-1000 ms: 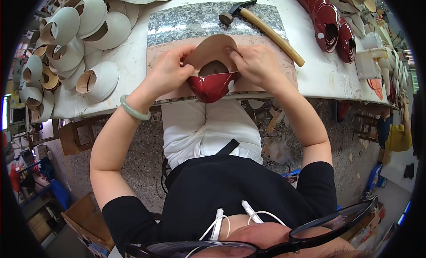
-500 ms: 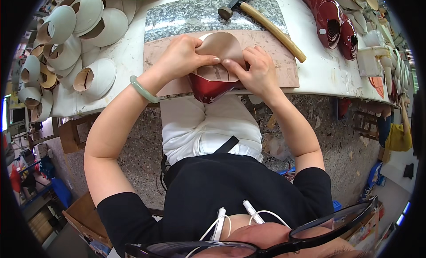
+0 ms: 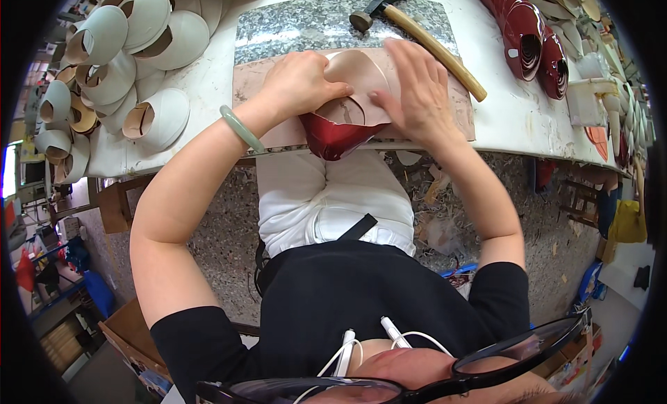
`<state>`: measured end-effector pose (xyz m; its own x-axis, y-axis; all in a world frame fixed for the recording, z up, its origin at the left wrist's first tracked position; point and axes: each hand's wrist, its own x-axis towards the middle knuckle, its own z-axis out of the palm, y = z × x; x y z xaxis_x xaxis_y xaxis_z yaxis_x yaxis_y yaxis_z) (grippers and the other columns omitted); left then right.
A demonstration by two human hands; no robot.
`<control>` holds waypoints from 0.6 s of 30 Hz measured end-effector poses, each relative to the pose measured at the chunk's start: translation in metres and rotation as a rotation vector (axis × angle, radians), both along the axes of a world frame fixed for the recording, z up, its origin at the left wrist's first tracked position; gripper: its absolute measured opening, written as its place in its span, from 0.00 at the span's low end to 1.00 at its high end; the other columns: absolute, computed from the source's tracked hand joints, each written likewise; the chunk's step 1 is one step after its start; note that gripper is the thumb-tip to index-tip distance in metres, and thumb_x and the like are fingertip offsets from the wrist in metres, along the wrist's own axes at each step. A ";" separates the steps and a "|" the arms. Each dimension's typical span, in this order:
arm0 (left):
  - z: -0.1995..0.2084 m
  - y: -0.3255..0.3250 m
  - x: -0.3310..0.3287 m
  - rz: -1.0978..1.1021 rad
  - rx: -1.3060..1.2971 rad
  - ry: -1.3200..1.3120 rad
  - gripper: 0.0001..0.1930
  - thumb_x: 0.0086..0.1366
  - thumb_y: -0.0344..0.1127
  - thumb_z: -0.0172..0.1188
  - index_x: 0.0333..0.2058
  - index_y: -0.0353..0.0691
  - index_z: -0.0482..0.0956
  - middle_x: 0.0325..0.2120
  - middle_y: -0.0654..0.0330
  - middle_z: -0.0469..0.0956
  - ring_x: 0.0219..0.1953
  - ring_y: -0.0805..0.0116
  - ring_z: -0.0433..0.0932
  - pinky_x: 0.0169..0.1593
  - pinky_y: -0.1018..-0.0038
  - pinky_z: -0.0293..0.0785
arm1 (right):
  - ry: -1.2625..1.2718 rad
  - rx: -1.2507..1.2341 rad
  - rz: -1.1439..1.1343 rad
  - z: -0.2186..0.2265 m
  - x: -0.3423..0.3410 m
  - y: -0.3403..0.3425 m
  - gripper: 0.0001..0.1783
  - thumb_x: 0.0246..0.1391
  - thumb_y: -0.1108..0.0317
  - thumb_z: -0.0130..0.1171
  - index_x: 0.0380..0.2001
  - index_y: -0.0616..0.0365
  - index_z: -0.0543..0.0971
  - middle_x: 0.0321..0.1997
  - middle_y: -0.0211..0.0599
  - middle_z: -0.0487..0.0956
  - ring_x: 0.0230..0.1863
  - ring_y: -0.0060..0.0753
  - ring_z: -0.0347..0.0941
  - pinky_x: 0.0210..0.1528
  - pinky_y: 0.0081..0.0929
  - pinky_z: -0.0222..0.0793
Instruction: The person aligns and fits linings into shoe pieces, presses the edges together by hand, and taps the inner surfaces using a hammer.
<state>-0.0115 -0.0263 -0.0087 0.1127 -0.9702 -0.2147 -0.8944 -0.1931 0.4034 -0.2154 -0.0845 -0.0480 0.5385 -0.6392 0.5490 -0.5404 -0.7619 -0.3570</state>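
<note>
A glossy dark red shoe upper [image 3: 338,138] lies at the front edge of the table, its toe hanging over toward me. Its beige lining [image 3: 356,69] faces up. My left hand [image 3: 299,86] grips the upper's left edge, thumb on the inside. My right hand [image 3: 422,95] is spread open over the right side, fingers stretched away from me. The right thumb tip lies at the lining, and the palm hides the upper's right edge. Under the upper is a pinkish board [image 3: 455,122].
A hammer [image 3: 438,51] with a wooden handle lies across a mottled grey metal sheet [image 3: 278,30] and the board. White shoe uppers [image 3: 167,119] crowd the left. Nested dark red uppers [image 3: 522,50] lie at the right, near a white container [image 3: 587,102].
My right hand has let go of the upper's right edge; its fingers have straightened and spread. The left hand keeps its grip, its thumb now apart from the right one.
</note>
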 end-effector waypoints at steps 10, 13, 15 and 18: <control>0.012 -0.003 0.024 0.011 0.187 0.235 0.18 0.50 0.46 0.63 0.22 0.33 0.82 0.19 0.50 0.80 0.24 0.60 0.80 0.32 0.68 0.75 | 0.493 0.031 0.707 0.007 -0.017 -0.029 0.22 0.59 0.59 0.49 0.57 0.43 0.73 0.66 0.24 0.66 0.66 0.28 0.60 0.64 0.42 0.54; 0.011 -0.001 0.015 0.022 0.167 0.143 0.16 0.51 0.44 0.60 0.22 0.33 0.82 0.18 0.50 0.80 0.24 0.59 0.81 0.35 0.67 0.76 | 0.406 0.052 0.712 0.008 -0.002 -0.034 0.20 0.57 0.59 0.52 0.54 0.42 0.77 0.57 0.27 0.70 0.57 0.35 0.63 0.59 0.39 0.56; 0.018 0.001 0.008 0.024 0.170 0.086 0.16 0.52 0.43 0.59 0.22 0.33 0.83 0.18 0.50 0.80 0.25 0.58 0.81 0.35 0.66 0.77 | 0.299 0.007 0.764 0.002 0.006 -0.043 0.18 0.55 0.59 0.57 0.50 0.40 0.80 0.48 0.30 0.71 0.52 0.38 0.64 0.57 0.39 0.57; 0.024 0.002 0.004 -0.061 0.139 -0.125 0.16 0.53 0.43 0.57 0.24 0.33 0.83 0.17 0.51 0.80 0.26 0.58 0.82 0.37 0.65 0.77 | 0.361 0.070 0.780 0.003 0.011 -0.051 0.19 0.54 0.57 0.59 0.50 0.36 0.80 0.46 0.29 0.70 0.51 0.37 0.64 0.56 0.39 0.58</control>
<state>-0.0076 -0.0245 0.0157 0.0887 -0.9380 -0.3352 -0.9478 -0.1830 0.2612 -0.2039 -0.1352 -0.0447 0.9718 -0.0400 0.2325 0.0388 -0.9451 -0.3245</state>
